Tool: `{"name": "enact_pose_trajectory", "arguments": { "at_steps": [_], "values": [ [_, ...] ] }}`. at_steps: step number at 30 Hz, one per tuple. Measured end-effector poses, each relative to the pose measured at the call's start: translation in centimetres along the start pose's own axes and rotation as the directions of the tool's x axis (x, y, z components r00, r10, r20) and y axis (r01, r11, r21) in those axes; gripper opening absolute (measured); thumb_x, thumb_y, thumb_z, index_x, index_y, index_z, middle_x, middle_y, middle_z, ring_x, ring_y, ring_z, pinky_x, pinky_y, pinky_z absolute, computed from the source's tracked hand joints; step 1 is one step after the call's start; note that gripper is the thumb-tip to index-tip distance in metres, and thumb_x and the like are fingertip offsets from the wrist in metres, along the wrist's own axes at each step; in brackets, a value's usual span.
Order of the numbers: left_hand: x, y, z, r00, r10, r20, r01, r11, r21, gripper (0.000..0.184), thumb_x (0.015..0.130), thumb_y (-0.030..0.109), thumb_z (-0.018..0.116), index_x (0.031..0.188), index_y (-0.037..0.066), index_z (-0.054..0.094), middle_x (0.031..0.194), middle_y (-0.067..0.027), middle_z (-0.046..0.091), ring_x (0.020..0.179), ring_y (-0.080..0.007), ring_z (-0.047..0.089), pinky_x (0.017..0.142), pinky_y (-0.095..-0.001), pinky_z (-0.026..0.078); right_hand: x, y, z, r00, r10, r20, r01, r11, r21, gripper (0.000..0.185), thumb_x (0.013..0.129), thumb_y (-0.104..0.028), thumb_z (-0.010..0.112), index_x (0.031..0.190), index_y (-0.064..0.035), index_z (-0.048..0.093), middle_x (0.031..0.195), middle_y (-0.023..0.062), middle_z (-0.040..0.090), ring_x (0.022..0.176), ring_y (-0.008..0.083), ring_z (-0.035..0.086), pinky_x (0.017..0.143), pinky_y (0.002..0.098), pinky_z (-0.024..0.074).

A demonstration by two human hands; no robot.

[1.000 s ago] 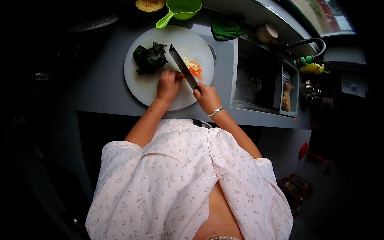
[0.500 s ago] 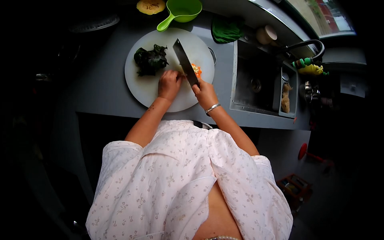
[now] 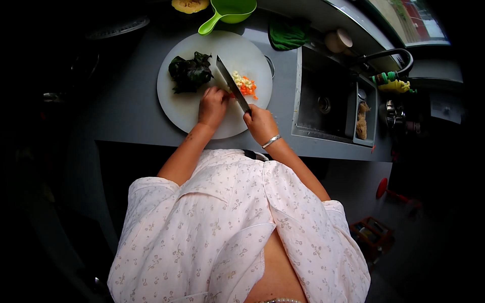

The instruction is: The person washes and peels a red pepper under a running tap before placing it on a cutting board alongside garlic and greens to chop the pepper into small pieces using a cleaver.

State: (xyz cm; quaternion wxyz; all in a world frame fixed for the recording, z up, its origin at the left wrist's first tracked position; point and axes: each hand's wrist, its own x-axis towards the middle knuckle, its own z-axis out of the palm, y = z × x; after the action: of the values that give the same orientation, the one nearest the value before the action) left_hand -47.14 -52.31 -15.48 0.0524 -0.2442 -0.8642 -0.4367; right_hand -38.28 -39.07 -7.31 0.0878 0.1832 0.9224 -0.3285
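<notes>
My right hand (image 3: 261, 123) grips the handle of a cleaver (image 3: 232, 83), its broad blade angled up and left over the round white cutting board (image 3: 177, 113). My left hand (image 3: 213, 106) is closed on the board, fingers curled beside the blade. A small red piece of vegetable (image 3: 232, 95) shows between its fingertips and the blade; its kind I cannot make out. Right of the blade lies a pile of chopped orange and pale yellow bits (image 3: 246, 86). A clump of dark leafy greens (image 3: 191, 73) rests on the board's left side, just above my left hand.
Behind the board stand a green ladle-like scoop (image 3: 235, 11) and a cut squash half (image 3: 190, 5). To the right is a dark sink (image 3: 323, 83) with a tap (image 3: 401, 53), and a green cloth (image 3: 289, 35) behind it. The grey counter edge (image 3: 202, 146) runs before my body.
The cleaver has turned so its blade stands more edge-on, and more of the chopped pile shows to its right. My left hand has stayed almost in place.
</notes>
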Motion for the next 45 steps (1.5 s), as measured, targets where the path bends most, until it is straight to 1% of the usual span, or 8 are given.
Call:
{"name": "enact_pose_trajectory", "arguments": {
  "at_steps": [6, 11, 14, 24, 29, 33, 38, 45],
  "values": [
    [0.1, 0.2, 0.1, 1.000, 0.017, -0.002, -0.017, 1.000, -0.004, 0.004, 0.074, 0.009, 0.066, 0.077, 0.010, 0.066, 0.079, -0.0091, 0.057, 0.081, -0.0297, 0.056, 0.074, -0.0407, 0.047, 1.4, -0.5, 0.4, 1.000, 0.003, -0.010, -0.003, 0.998, -0.056, 0.020, 0.084, -0.019, 0.052, 0.085, -0.0004, 0.059, 0.076, 0.0240, 0.062, 0.074, 0.0412, 0.060, 0.069, 0.0490, 0.0478],
    [-0.1, 0.3, -0.3, 0.999, 0.045, 0.006, -0.045, 0.999, 0.016, 0.007, 0.074, 0.010, 0.067, 0.081, 0.009, 0.066, 0.083, -0.0101, 0.059, 0.084, -0.0304, 0.056, 0.076, -0.0406, 0.046, 1.7, 1.1, 0.5, 0.999, 0.032, -0.019, -0.026, 0.961, 0.277, 0.022, 0.083, -0.018, 0.052, 0.091, 0.0012, 0.059, 0.073, 0.0242, 0.061, 0.070, 0.0412, 0.059, 0.064, 0.0439, 0.0472],
    [-0.4, 0.8, -0.9, 1.000, -0.025, 0.013, 0.025, 1.000, 0.002, 0.011, 0.074, 0.011, 0.068, 0.083, 0.007, 0.066, 0.085, -0.0111, 0.060, 0.086, -0.0309, 0.056, 0.078, -0.0407, 0.046, 0.5, 1.0, -0.5, 0.998, 0.058, 0.003, -0.056, 0.949, 0.311, 0.022, 0.083, -0.018, 0.052, 0.091, 0.0011, 0.059, 0.071, 0.0242, 0.060, 0.068, 0.0410, 0.059, 0.061, 0.0424, 0.0463],
    [-0.9, 0.0, -0.9, 0.999, -0.007, 0.042, 0.005, 0.999, 0.036, 0.006, 0.074, 0.008, 0.065, 0.080, 0.006, 0.064, 0.084, -0.0111, 0.059, 0.085, -0.0309, 0.056, 0.077, -0.0410, 0.046, -1.6, 0.9, 0.1, 0.996, -0.069, -0.062, 0.073, 0.995, 0.068, 0.017, 0.083, -0.015, 0.053, 0.083, 0.0010, 0.058, 0.066, 0.0213, 0.058, 0.059, 0.0379, 0.055, 0.058, 0.0408, 0.0456],
    [-0.8, 0.1, -0.8, 0.999, 0.033, 0.014, -0.033, 0.999, 0.028, 0.005, 0.074, 0.007, 0.066, 0.077, 0.005, 0.063, 0.080, -0.0121, 0.059, 0.081, -0.0332, 0.056, 0.071, -0.0419, 0.046, -0.3, 0.6, 0.6, 0.999, -0.033, 0.024, 0.035, 0.997, -0.062, 0.019, 0.083, -0.019, 0.053, 0.086, -0.0015, 0.059, 0.076, 0.0236, 0.062, 0.073, 0.0416, 0.060, 0.068, 0.0484, 0.0489],
    [-0.7, -0.1, -0.8, 0.999, 0.039, 0.007, -0.039, 0.998, 0.044, 0.005, 0.074, 0.007, 0.067, 0.076, 0.004, 0.063, 0.079, -0.0124, 0.059, 0.080, -0.0338, 0.056, 0.071, -0.0420, 0.046, 0.8, 0.0, 0.9, 1.000, -0.002, 0.000, 0.002, 0.998, -0.068, 0.021, 0.083, -0.019, 0.053, 0.086, 0.0000, 0.060, 0.076, 0.0248, 0.061, 0.074, 0.0419, 0.060, 0.068, 0.0482, 0.0485],
    [-0.7, 0.2, -1.0, 1.000, 0.022, 0.002, -0.022, 0.999, 0.034, 0.005, 0.074, 0.009, 0.066, 0.075, 0.005, 0.063, 0.079, -0.0116, 0.059, 0.081, -0.0320, 0.056, 0.075, -0.0423, 0.045, 0.3, 1.1, -0.5, 0.999, -0.019, -0.035, 0.025, 0.983, 0.183, 0.021, 0.082, -0.018, 0.052, 0.087, 0.0012, 0.060, 0.075, 0.0248, 0.061, 0.072, 0.0426, 0.058, 0.066, 0.0473, 0.0469],
    [-0.8, -0.1, -0.9, 0.999, -0.038, 0.033, 0.038, 0.999, -0.004, 0.008, 0.074, 0.011, 0.068, 0.073, 0.005, 0.063, 0.077, -0.0110, 0.059, 0.079, -0.0315, 0.057, 0.074, -0.0418, 0.046, -1.3, 0.7, -1.5, 0.999, -0.044, -0.005, 0.044, 0.992, 0.115, 0.020, 0.082, -0.018, 0.052, 0.087, -0.0008, 0.061, 0.071, 0.0229, 0.061, 0.069, 0.0414, 0.059, 0.065, 0.0465, 0.0472]
  ]
}}
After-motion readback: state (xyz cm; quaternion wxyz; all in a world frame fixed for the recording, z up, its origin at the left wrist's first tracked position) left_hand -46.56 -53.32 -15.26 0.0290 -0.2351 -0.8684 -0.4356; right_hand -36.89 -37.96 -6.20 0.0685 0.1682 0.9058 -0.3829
